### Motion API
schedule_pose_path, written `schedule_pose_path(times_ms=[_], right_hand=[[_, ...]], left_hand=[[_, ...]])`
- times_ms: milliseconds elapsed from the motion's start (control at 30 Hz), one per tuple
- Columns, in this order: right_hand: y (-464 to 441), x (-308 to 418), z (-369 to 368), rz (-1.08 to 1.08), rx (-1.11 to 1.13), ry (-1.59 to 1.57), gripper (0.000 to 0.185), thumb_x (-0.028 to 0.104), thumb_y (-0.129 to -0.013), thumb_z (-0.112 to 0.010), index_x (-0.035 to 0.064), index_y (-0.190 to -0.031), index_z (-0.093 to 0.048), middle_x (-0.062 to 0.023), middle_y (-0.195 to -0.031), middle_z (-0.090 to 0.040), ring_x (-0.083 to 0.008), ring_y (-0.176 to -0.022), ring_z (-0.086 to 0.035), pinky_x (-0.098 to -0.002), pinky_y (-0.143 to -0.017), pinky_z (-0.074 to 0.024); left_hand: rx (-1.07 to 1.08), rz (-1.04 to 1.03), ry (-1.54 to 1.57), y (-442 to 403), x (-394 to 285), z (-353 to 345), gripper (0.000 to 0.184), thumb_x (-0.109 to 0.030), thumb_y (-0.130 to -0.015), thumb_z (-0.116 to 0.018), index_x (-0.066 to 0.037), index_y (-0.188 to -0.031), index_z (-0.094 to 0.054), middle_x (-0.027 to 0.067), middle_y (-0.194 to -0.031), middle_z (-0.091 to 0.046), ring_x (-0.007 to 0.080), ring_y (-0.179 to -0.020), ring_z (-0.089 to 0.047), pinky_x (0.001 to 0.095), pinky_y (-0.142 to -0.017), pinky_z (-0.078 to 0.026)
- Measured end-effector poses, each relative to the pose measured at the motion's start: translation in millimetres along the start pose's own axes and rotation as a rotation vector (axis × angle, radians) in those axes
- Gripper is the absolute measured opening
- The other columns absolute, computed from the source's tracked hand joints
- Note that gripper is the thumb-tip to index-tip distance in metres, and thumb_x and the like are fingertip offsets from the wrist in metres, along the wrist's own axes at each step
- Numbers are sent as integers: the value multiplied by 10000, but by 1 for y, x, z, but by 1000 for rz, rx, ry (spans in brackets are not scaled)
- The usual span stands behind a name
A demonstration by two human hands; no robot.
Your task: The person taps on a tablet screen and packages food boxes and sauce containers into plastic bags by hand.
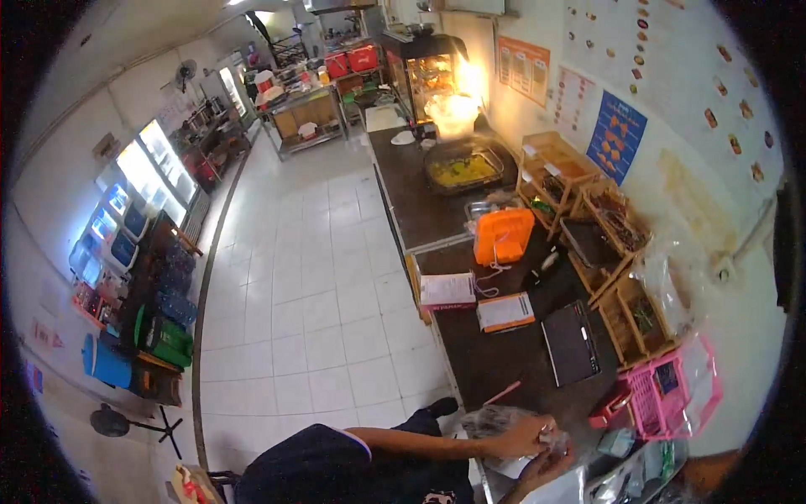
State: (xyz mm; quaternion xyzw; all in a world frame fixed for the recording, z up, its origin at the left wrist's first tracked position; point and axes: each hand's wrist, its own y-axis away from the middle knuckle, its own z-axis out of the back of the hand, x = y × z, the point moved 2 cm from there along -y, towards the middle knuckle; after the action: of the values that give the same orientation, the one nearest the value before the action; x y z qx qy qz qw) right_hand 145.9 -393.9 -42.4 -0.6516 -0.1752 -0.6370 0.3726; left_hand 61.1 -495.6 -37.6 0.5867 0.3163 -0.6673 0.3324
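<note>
My left hand (pixel 519 438) reaches in from the left over the near end of the dark counter, fingers closed on a crumpled clear plastic bag (pixel 487 422). Close against it, my right hand (pixel 547 467) is also closed, pinching the gathered plastic. The bag spreads out on the far side of my left wrist, and I cannot make out its contents. A pale flat sheet or surface (pixel 558 489) lies beside my right hand. To the right, a metal tray (pixel 621 489) holds several plastic-wrapped items.
Along the counter (pixel 504 365) lie a black tablet-like slab (pixel 571 343), two boxes (pixel 447 290) and an orange container (pixel 504 235). A pink basket (pixel 663 399), a red stapler-like object (pixel 610 409) and wooden racks (pixel 634 315) line the wall. Tiled floor (pixel 311 336) extends left.
</note>
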Motion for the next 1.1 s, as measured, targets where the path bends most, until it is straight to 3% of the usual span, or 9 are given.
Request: schedule_pose_path(times_ms=[67, 200, 267, 433, 667, 800, 833, 900, 1100], right_hand=[[3, -20, 19, 75, -24, 55, 441, 167, -903, -699, -13, -1273, -541, -146, -1068, -638, -239, -967, -610, -358, -850, -501], [-2, 19, 13, -349, 30, 0, 218, 71, -853, -581, 29, -1062, -625, -107, -916, -656, -230, -722, -597, -373, -624, -509], [1, -27, 29, -594, -34, -609, 232, 112, -888, -584, 49, -1111, -593, -128, -994, -644, -200, -714, -558, -351, -602, -490], [14, -27, 41, -579, 43, -508, 392, 172, -934, -574, 62, -1298, -482, -150, -1114, -593, -195, -787, -550, -358, -692, -510], [3, -10, 44, -535, 35, -319, 318, 91, -867, -650, 8, -1161, -562, -108, -951, -622, -210, -802, -588, -353, -734, -514], [-12, 30, 49, -339, -5, 20, 276, 45, -830, -694, -23, -1083, -608, -85, -858, -638, -219, -811, -610, -350, -758, -517], [-14, 56, 44, 54, 4, 364, 161, -13, -765, -692, -16, -912, -627, -49, -735, -617, -178, -692, -586, -323, -654, -508], [-18, 87, 35, -35, 143, 443, 91, -12, -759, -695, 7, -833, -646, -30, -729, -625, -106, -647, -545, -269, -591, -462], [-46, 155, -3, -117, 219, 291, 342, -37, -664, -734, 31, -998, -708, -65, -872, -680, -138, -694, -588, -277, -622, -484]], left_hand=[[15, 28, -6, -4, -1, -1, 342, -167, -816, -738, -68, -1098, -573, 118, -951, -655, 283, -865, -672, 391, -733, -509], [14, -41, 36, -2, -12, 10, 352, -192, -819, -719, -76, -1115, -566, 105, -959, -664, 279, -829, -679, 394, -678, -510], [-47, -129, -2, -6, -16, 13, 331, -184, -835, -679, -77, -1129, -575, 109, -971, -669, 297, -836, -679, 412, -682, -511], [27, -140, -110, -11, 20, 4, 300, -125, -854, -601, -76, -1149, -573, 136, -994, -666, 373, -901, -657, 454, -765, -499], [250, -115, -57, -7, 31, -25, 236, -199, -864, -578, -64, -1057, -596, 174, -953, -658, 389, -904, -648, 494, -785, -477], [126, -112, -344, -9, -24, 24, 237, -264, -793, -669, -67, -917, -626, 172, -830, -652, 376, -869, -654, 490, -761, -481], [46, -164, -390, -9, -35, 36, 237, -274, -769, -690, -70, -874, -630, 173, -803, -651, 364, -856, -657, 490, -754, -481], [156, -102, -365, -6, -83, 57, 265, -304, -730, -714, -52, -757, -633, 169, -666, -605, 400, -640, -600, 477, -680, -481], [171, -339, -332, -17, -148, 50, 202, -78, -686, -742, -61, -799, -576, 151, -774, -600, 356, -791, -627, 444, -647, -485]])
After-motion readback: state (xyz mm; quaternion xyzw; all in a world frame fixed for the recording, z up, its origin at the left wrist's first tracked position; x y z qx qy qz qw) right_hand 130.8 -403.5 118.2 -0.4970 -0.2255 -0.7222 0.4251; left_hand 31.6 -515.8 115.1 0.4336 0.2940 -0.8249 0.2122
